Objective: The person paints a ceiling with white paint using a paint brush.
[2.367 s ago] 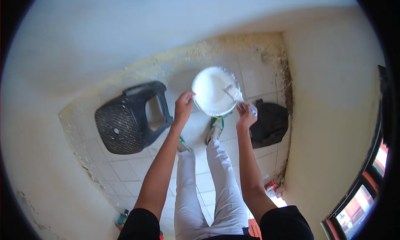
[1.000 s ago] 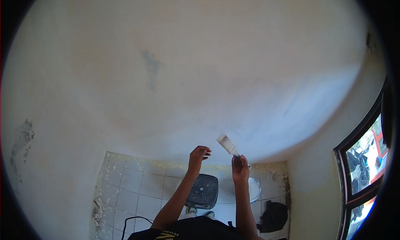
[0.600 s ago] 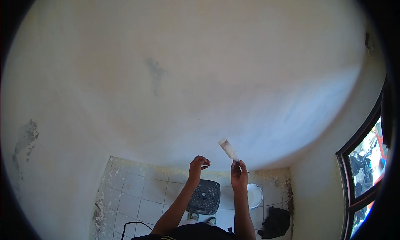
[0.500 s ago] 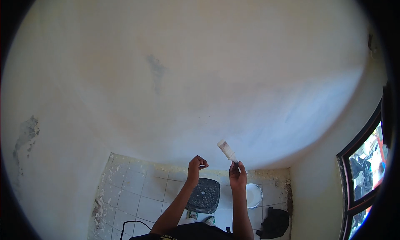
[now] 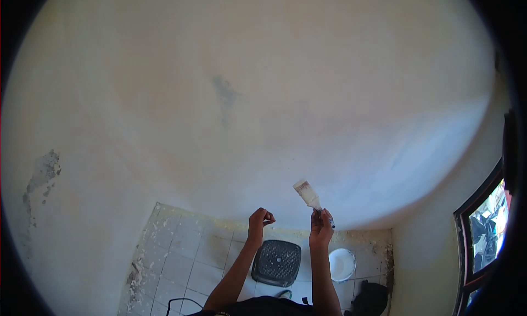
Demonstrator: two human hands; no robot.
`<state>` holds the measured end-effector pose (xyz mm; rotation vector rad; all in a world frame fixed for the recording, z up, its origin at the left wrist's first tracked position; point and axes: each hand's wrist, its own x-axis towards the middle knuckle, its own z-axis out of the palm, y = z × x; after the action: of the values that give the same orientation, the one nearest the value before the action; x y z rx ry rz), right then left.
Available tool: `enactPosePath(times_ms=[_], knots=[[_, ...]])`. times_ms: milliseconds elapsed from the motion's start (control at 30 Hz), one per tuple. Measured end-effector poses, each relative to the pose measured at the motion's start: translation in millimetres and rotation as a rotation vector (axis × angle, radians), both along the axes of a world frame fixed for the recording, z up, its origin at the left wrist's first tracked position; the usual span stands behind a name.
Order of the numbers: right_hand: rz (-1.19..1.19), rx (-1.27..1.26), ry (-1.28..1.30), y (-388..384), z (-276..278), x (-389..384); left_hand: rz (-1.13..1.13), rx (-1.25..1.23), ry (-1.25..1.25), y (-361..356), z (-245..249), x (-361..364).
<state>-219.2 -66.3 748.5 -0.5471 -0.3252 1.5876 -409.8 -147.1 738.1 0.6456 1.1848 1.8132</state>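
Observation:
A flat paintbrush [image 5: 306, 193] with pale, paint-covered bristles points up and to the left in front of the wall. My right hand [image 5: 321, 228] is closed around its handle, whose end shows beyond the fingers. Over to the left, my left hand [image 5: 260, 222] is raised with its fingers curled together; I cannot tell what, if anything, is in them. Both hands are in front of the pale wall [image 5: 263, 135], which has a grey patch [image 5: 224, 91] higher up.
A dark plastic stool [image 5: 276, 263] stands on the tiled floor below my hands. To its right are a white bucket [image 5: 342, 265] and a black bag-like bundle [image 5: 370, 298]. Peeled flakes [image 5: 137, 277] lie along the left wall. A window [image 5: 486, 228] is at the right.
The brush has turned slightly in my right hand, showing more of the handle end. My view has shifted, so the wall and floor appear further right. My left hand stays curled.

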Motion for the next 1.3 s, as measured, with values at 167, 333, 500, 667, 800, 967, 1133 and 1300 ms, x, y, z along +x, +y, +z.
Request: enactPosePath(times_ms=[167,333,500,667,800,967,1133,1300], knots=[[-0.193,0.264,-0.147,29.7,39.2,-83.6,0.003,0.032,-0.056,6.7,-1.5,-76.7],[-0.552,0.672,-0.72,63.6,122.8,-148.7,-0.052,0.113,-0.001,15.3,35.8,-157.6],[-0.853,0.987,-1.111,97.3,194.1,-176.5,-0.025,0.165,0.051,23.8,59.9,-219.6],[-0.969,1.184,-1.311,113.8,212.7,-182.0,-0.036,0.149,0.012,39.3,64.7,-230.1],[-0.988,1.33,-1.421,129.2,206.1,-179.3,-0.045,0.193,0.033,44.0,66.5,-216.6],[-0.938,1.45,-1.461,148.5,189.7,-173.3,-0.061,0.195,0.03,55.4,62.5,-194.8],[-0.815,1.524,-1.507,141.0,178.7,-172.9,-0.041,0.216,-0.015,59.0,54.2,-182.6],[-0.95,1.599,-1.437,140.6,204.0,-173.9,-0.024,0.231,-0.04,60.8,50.1,-177.1]])
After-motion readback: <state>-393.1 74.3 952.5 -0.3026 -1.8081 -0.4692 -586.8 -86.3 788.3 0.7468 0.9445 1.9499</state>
